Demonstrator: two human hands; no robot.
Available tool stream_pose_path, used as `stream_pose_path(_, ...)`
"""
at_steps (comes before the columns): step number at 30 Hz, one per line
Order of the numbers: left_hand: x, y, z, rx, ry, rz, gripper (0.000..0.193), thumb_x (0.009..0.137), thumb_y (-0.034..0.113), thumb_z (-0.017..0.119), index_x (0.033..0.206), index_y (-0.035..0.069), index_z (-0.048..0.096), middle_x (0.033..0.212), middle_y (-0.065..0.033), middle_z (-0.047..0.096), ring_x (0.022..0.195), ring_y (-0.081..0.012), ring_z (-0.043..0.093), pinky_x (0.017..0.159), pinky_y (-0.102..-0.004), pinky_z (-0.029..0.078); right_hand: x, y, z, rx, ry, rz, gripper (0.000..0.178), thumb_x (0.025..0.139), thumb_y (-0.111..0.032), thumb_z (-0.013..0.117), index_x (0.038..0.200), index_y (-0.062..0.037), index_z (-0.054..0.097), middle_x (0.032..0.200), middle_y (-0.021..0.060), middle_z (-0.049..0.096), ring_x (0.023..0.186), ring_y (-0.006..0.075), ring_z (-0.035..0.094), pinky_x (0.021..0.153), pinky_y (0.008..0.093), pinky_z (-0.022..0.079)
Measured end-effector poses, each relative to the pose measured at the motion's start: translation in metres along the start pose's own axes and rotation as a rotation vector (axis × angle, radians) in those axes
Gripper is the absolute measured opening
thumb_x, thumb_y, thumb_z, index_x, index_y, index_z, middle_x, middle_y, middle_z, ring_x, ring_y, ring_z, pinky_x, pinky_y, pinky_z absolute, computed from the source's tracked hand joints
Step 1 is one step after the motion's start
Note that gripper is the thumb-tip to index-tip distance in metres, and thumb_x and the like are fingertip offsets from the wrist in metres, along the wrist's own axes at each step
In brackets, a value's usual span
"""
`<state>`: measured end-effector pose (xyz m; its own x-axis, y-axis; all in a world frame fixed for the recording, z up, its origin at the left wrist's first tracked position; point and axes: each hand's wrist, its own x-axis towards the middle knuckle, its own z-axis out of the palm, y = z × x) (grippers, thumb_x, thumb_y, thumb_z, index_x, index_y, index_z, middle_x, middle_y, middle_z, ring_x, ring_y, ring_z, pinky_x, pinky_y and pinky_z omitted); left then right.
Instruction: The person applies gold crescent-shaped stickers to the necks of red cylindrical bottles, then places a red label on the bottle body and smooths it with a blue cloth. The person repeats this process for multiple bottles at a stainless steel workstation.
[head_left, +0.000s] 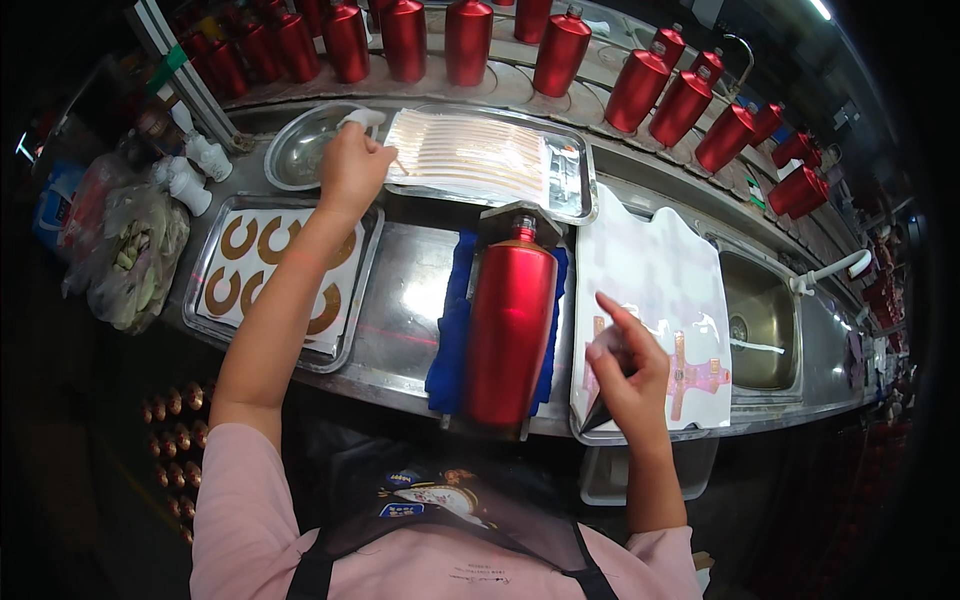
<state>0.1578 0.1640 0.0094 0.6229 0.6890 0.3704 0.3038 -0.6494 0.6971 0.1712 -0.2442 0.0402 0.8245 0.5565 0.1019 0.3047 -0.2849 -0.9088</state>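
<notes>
One red bottle lies on blue cloth, neck pointing away from the worker. Left hand: fingers closed on a white wad beside the metal bowl. Right hand, over the white sheet: index extended, others curled; from here, I cannot tell whether they grip anything.

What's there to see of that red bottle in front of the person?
The red bottle lies on its side at the front of the metal counter, neck pointing away from the person. Its smooth, glossy body looks metallic red with pale highlights; glass or metal, I can't tell. Blue cloth shows along both sides. Neither the left hand nor the right hand touches it.
</notes>
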Motion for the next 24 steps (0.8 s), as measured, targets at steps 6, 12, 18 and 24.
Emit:
stream_pose_path(6, -0.028, 0.149, 0.021, -0.23, -0.398, 0.404, 0.042, 0.081, 0.014, 0.079, 0.118, -0.003, 0.067, 0.08, -0.0115, 0.07, 0.076, -0.018, 0.069, 0.072, -0.0314, 0.054, 0.119, -0.042, 0.011, 0.228, 0.015, -0.071, 0.058, 0.077, -0.001, 0.061, 0.135, 0.0006, 0.062, 0.103, 0.008, 0.066, 0.073, 0.0054, 0.055, 0.066, 0.0213, 0.046)
stream_pose_path(12, -0.078, 0.196, -0.014, -0.579, -0.385, 0.443, 0.042, 0.089, 0.006, 0.074, 0.129, 0.002, 0.062, 0.086, -0.0073, 0.07, 0.081, -0.0131, 0.07, 0.075, -0.0265, 0.054, 0.112, -0.046, -0.046, 0.372, -0.397, 0.044, 0.024, 0.084, -0.016, 0.071, 0.102, -0.0014, 0.068, 0.065, -0.0059, 0.055, 0.054, 0.0015, 0.048, 0.049, 0.0181, 0.034)
stream_pose_path(18, -0.181, 0.155, -0.034, -0.817, -0.349, 0.15, 0.041, 0.089, 0.0, 0.071, 0.129, -0.001, 0.059, 0.086, -0.0058, 0.068, 0.079, -0.0096, 0.066, 0.073, -0.0241, 0.052, 0.009, -0.04, -0.048, 0.208, -0.258, 0.155, 0.02, 0.096, -0.019, 0.071, 0.092, 0.0004, 0.068, 0.065, -0.0041, 0.056, 0.051, 0.0004, 0.044, 0.047, 0.0181, 0.033)
stream_pose_path(24, -0.274, 0.112, -0.049, -0.811, -0.31, -0.231, 0.047, 0.091, -0.002, 0.071, 0.135, 0.0, 0.055, 0.087, -0.0012, 0.068, 0.077, -0.0048, 0.062, 0.072, -0.0202, 0.05, -0.054, -0.011, 0.002, 0.178, -0.276, 0.205, 0.014, 0.092, -0.013, 0.076, 0.087, -0.0031, 0.068, 0.072, -0.0074, 0.057, 0.065, -0.0004, 0.047, 0.056, 0.0182, 0.033)
